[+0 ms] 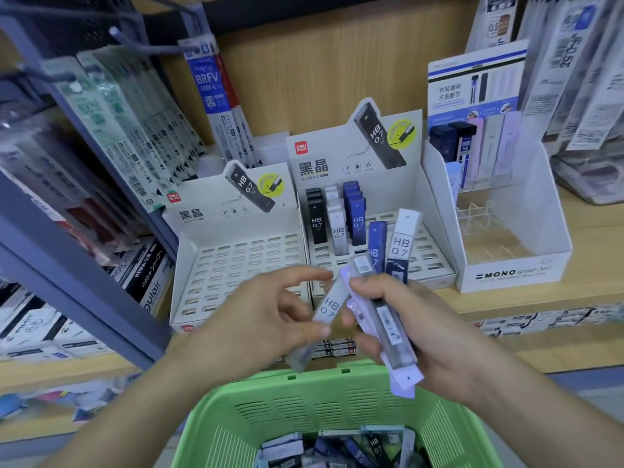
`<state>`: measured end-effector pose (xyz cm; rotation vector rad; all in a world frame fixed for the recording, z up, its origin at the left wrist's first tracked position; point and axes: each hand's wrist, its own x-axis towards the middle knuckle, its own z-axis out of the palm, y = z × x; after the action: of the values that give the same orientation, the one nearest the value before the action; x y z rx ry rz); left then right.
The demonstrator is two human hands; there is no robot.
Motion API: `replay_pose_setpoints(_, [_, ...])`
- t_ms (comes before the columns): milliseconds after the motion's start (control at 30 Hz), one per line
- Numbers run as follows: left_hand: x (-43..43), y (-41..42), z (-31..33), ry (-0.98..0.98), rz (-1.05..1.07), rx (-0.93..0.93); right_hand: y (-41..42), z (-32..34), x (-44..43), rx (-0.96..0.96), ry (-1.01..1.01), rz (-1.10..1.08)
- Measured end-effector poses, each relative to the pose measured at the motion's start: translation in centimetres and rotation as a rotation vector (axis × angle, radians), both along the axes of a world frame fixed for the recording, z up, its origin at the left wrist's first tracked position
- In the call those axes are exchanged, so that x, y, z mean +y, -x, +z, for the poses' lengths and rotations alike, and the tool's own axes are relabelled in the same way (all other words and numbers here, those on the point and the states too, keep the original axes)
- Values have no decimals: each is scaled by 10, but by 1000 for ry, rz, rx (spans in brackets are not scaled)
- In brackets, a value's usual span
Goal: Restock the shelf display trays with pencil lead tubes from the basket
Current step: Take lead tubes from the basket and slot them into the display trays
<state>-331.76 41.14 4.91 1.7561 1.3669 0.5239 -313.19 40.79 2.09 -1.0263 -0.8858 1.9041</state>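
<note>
I look down on a light wooden shelf [594, 244] with a wood-grain back panel [304, 79]. 2 white display trays stand side by side on it. The left tray [243, 261] shows its slotted floor. The right tray [434, 261] holds 3 short rows of tubes [337, 224] at its back left: black, white and blue.

A white MONO box [513, 275] sits just to the right, and hanging refill packs [135, 130] fill a grey rack on the left.

In front of the trays, my left hand [270, 319] pinches 1 white HB 0.7 tube [329, 307] between thumb and fingers. My right hand [415, 319] has its fingers clenched around a fanned bundle of tubes [388, 319]. Below both hands is the green basket [320, 376], with more loose tubes [337, 447] piled in its bottom.
</note>
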Motion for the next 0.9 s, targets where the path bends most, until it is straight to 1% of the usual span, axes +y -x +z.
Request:
replay_pose_setpoints(67, [0,-5,-7,-78,-92,70,0,1,1,3,-9,14])
replay_pose_setpoints(100, [2,-7,-8,-128,-103,82,-1,2,2,11,-9,1])
replay_pose_setpoints(167, [9,-10,-5,-196,-8,14,-7,4,7,62,4,-58])
replay_pose_setpoints(267, [28,-16,2,-286,227,-147,-21,8,16,147,24,-189])
replay_pose_setpoints(367, [49,-27,6,-398,317,-195,-31,8,22,170,42,-269])
replay_pose_setpoints(433, [60,-34,2,-476,332,-158,-34,7,24,185,39,-272])
replay_pose_setpoints(500, [67,-37,-2,-529,324,-82,-36,6,24,198,29,-268])
replay_pose_setpoints(633, [72,-36,-6,-568,294,29,-39,6,26,244,35,-264])
replay_pose_setpoints(733, [72,-36,-3,-589,211,95,-41,6,26,286,44,-270])
replay_pose_setpoints(833, [76,-38,-6,-720,95,170,-41,5,26,243,33,-255])
replay_pose_setpoints(900, [79,-41,-12,-810,101,182,-40,4,25,184,18,-230])
